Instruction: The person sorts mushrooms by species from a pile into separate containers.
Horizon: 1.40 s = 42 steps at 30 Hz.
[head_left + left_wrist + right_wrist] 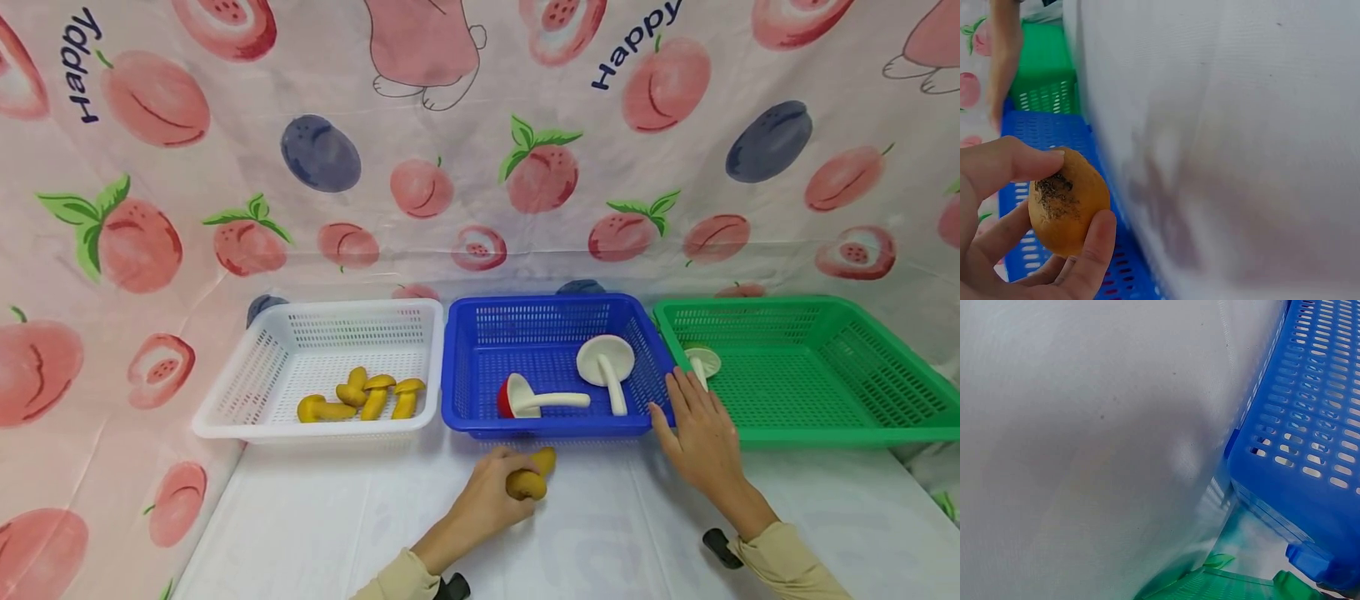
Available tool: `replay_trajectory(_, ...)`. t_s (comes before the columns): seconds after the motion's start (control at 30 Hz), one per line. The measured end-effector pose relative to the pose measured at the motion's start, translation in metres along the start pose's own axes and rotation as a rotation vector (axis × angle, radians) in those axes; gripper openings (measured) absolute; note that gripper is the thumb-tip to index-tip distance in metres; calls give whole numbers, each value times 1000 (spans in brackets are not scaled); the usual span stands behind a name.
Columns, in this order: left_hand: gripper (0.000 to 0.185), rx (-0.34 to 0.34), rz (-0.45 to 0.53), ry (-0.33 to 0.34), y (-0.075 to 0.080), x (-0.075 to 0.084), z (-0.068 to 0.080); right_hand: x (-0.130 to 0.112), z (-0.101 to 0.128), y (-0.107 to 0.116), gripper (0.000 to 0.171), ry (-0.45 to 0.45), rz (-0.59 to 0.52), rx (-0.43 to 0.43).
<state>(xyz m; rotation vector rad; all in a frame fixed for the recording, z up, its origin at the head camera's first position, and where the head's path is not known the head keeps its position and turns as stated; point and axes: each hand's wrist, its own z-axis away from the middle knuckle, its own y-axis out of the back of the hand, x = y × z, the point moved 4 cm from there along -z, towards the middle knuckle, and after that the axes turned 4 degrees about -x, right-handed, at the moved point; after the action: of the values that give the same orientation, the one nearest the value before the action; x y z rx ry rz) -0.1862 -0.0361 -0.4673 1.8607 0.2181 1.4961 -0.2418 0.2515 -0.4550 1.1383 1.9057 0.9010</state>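
My left hand [487,497] holds a yellow-brown toy mushroom [527,485] just in front of the blue basket. Thumb and fingers pinch it, and a dark rough patch shows on its end [1057,195] in the left wrist view. My right hand [699,432] lies with extended fingers over the meeting rims of the blue basket [555,423] and the green basket [825,435]. Beside its fingertips, a small white mushroom [705,360] in the green basket is partly hidden; whether they touch is unclear. The right wrist view does not clearly show this hand.
At left, a white basket [315,432] contains several yellow-brown mushrooms [377,395]. Inside the blue basket lie a red-capped mushroom [525,398] and a white mushroom [606,364]. The baskets stand side by side on a white-covered table [600,533], before a peach-print cloth [450,150].
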Motion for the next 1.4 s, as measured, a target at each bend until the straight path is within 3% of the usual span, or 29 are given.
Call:
replay_trajectory(0.23, 32, -8, -10, -50, 18, 10, 12, -1, 0, 1, 57, 1, 6, 1)
replay_trajectory(0.57, 32, -24, 20, -65, 52, 27, 29, -1, 0, 0, 57, -10, 8, -17)
replay_trajectory(0.97, 32, 70, -57, -91, 94, 36, 39, 0, 1, 0, 56, 0, 12, 7)
replay_trajectory(1.4, 34, 163, -90, -26, 132, 27, 41, 1, 1, -2, 57, -2, 15, -4)
